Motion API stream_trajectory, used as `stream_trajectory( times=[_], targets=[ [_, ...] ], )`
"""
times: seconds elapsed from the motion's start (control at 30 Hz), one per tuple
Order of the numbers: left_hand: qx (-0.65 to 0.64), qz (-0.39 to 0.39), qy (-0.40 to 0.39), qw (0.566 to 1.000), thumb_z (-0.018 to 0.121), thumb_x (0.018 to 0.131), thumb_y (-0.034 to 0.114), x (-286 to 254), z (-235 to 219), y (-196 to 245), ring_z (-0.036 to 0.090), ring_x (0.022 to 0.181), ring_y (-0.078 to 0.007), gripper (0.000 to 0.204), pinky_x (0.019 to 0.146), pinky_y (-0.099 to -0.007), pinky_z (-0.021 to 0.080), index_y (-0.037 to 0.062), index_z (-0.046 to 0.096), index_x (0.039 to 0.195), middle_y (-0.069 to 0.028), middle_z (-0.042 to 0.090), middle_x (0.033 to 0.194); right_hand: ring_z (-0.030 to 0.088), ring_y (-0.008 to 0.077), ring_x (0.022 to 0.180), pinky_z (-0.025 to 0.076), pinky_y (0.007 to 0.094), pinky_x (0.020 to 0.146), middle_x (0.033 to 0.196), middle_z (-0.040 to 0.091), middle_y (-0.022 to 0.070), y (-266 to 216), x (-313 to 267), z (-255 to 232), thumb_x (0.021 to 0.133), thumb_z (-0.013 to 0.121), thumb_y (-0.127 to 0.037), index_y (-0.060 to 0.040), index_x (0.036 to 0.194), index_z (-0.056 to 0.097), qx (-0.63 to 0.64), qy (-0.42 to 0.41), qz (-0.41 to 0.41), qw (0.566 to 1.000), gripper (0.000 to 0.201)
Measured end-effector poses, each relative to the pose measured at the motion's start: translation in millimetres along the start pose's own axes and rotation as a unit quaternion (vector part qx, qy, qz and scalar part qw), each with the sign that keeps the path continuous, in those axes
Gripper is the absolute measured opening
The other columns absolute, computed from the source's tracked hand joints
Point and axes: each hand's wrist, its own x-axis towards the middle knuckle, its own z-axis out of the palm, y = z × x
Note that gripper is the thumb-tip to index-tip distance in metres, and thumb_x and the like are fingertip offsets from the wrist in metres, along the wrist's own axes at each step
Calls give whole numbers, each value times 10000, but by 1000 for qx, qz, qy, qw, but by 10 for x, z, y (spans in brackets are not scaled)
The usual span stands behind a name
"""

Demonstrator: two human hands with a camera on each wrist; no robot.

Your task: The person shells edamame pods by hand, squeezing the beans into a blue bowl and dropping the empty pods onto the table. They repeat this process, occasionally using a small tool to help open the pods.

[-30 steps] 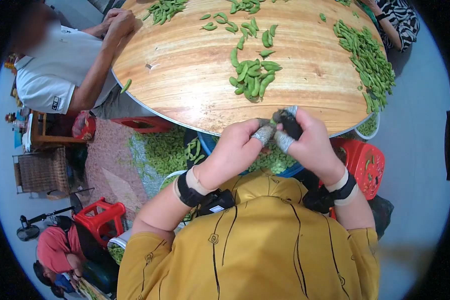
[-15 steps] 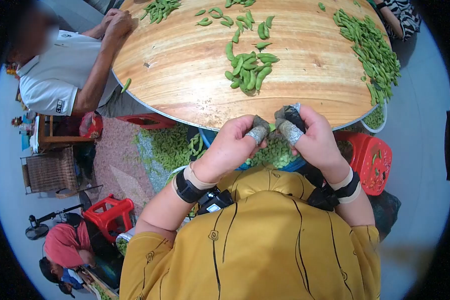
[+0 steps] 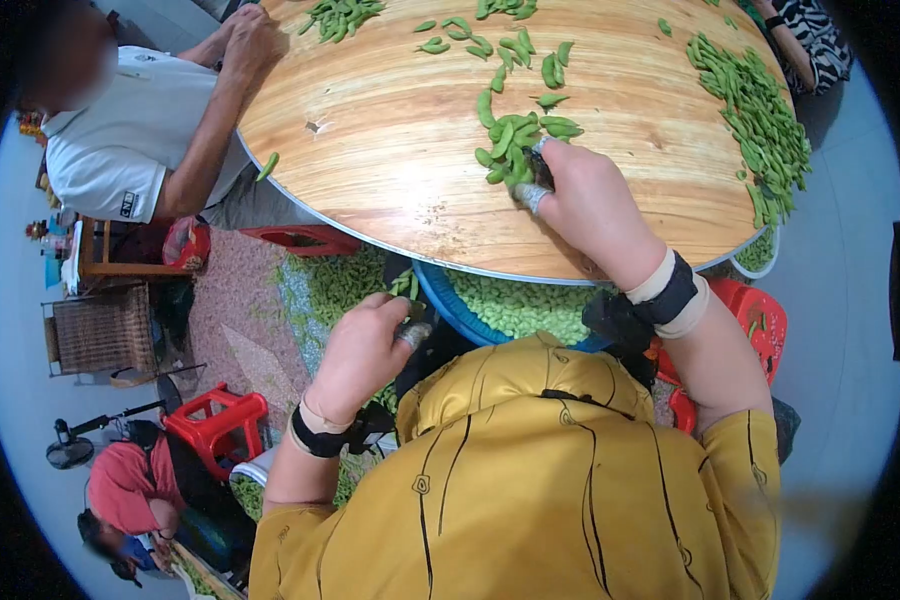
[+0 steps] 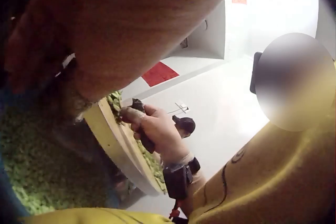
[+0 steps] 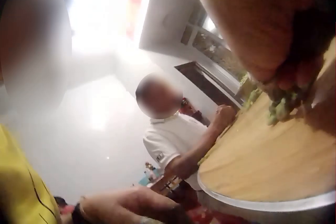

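1. The counter (image 3: pixel 400 200) has a rounded edge and carries several groups of green pods, spread within arm's reach of the people around it, probably so that each can pick from a nearby share.
2. A broad green pile (image 3: pixel 335 285) lies on the floor beyond the left hand, low and beside the seated person; whether it is whole pods or husks is hard to tell.
3. The blue basin (image 3: pixel 445 308) sits partly under the counter's edge, just in front of the person. It holds pale green beans (image 3: pixel 520 312), and its closeness likely keeps the drop from the hands short.
4. A long heap of pods (image 3: pixel 755 130) lies along the counter's right side, perhaps as a reserve apart from the working space.
5. The right hand (image 3: pixel 595 205) reaches over the near edge, its fingers bent down onto the central cluster of pods (image 3: pixel 510 140) and touching it; I cannot tell whether they pinch one.
6. The left hand (image 3: pixel 355 350) is below counter height, left of the basin, its fingers bent. I cannot tell whether they hold anything.
7. Grey wrappings (image 3: pixel 528 197) cover fingertips on both hands, presumably to spare the skin.
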Motion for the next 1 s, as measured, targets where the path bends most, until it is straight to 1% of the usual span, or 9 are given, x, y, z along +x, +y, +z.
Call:
stream_trajectory(
  times=[0.27, 0.3, 0.47, 0.53, 0.6, 0.73, 0.8, 0.93, 1.0],
  targets=[
    [-97, 122, 25, 987, 624, 786, 72, 431, -16, 392, 585, 700, -349, 136, 616, -385, 478, 1, 628, 903, -163, 581, 796, 558, 348, 597, 457, 408, 575, 680, 584, 202, 338, -207, -286, 726, 654, -154, 17, 798, 582, 157, 11, 177, 971, 199],
    [-110, 135, 67, 982, 620, 786, 64, 509, 17, 474, 592, 728, -349, 145, 635, -384, 485, 5, 629, 918, -159, 587, 817, 522, 230, 517, 432, 337, 508, 635, 575, 123, 445, -252, -291, 762, 655, -145, 8, 815, 588, 156, 14, 165, 974, 175],
    [-122, 205, 162, 957, 575, 779, 8, 909, 101, 860, 580, 813, -379, 204, 690, -408, 490, 13, 608, 980, -176, 583, 932, 485, 70, 504, 381, 236, 445, 643, 543, -13, 168, -429, -628, 845, 624, -138, -19, 879, 603, 339, -82, 238, 907, 125],
    [-121, 221, 129, 959, 555, 786, 7, 1017, 189, 821, 554, 798, -425, 182, 680, -420, 485, -4, 606, 961, -189, 588, 883, 467, 27, 511, 365, 205, 435, 652, 526, -49, 116, -482, -676, 869, 609, -136, -27, 901, 606, 376, -96, 220, 895, 114],
    [-127, 276, 36, 952, 546, 841, 45, 1089, 211, 803, 585, 697, -312, 143, 611, -349, 474, -17, 607, 954, -108, 597, 767, 463, 30, 511, 374, 205, 444, 688, 541, -46, 88, -522, -712, 885, 590, -134, -34, 981, 595, 417, -106, 242, 869, 139],
    [-384, 63, -102, 916, 534, 899, 98, 987, 158, 846, 548, 635, -127, 146, 566, -252, 431, -9, 618, 953, 1, 572, 702, 461, 28, 522, 377, 197, 458, 739, 555, -32, 27, -694, -631, 903, 542, -116, -36, 1093, 561, 457, -75, 240, 853, 207],
    [-509, -33, -148, 848, 528, 928, 130, 959, 153, 829, 476, 648, -23, 159, 560, -190, 391, 15, 625, 979, 51, 570, 749, 470, 32, 528, 379, 197, 463, 785, 571, -15, 6, -758, -601, 908, 504, -100, -38, 1179, 520, 447, -119, 198, 864, 279],
    [-514, -24, -113, 850, 523, 924, 105, 925, 268, 858, 533, 684, -60, 156, 600, -204, 432, 15, 619, 1008, 16, 607, 787, 560, 89, 680, 463, 241, 620, 804, 590, 20, -58, -730, -539, 864, 444, -21, -12, 1184, 519, 420, -134, 161, 883, 328],
    [-587, 39, -99, 803, 521, 922, 89, 928, 388, 828, 585, 765, -86, 166, 662, -217, 471, -2, 606, 1031, 0, 618, 836, 583, 113, 772, 474, 260, 709, 821, 599, 28, -57, -728, -514, 846, 418, 3, 0, 1173, 520, 429, -142, 163, 877, 343]
  ],
)
